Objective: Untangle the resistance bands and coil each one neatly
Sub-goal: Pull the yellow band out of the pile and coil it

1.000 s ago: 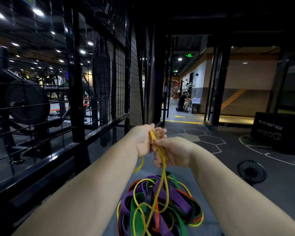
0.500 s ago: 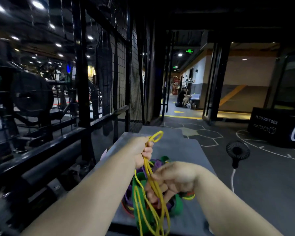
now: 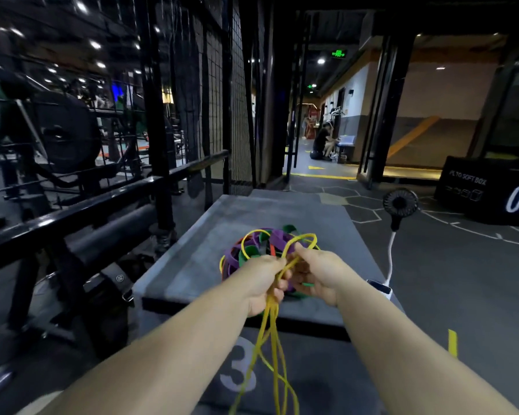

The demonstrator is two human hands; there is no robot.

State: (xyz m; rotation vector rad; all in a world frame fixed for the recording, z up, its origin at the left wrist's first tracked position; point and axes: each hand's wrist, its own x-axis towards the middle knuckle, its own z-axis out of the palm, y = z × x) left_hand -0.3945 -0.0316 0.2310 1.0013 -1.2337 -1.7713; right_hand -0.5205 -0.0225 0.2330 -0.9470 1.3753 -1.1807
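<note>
Fingers [image 3: 277, 266] of both hands are pinching the yellow band [image 3: 271, 324] right above the pile [image 3: 265, 250], left hand [image 3: 262, 281] and right hand [image 3: 315, 275] nearly touching. Long yellow strands dangle down toward the camera while loops stick up behind the knuckles. So yellow looks mostly pulled free (hard to say fully, it's blurry) but not coiled yet. Purple, green and orange bands are a knotted heap on the grey surface [image 3: 192, 265], untouched.

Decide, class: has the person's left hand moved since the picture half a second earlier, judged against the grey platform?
Yes. The left hand has dropped toward the grey platform's near edge, closing on the right hand, both gripping the yellow band.
</note>
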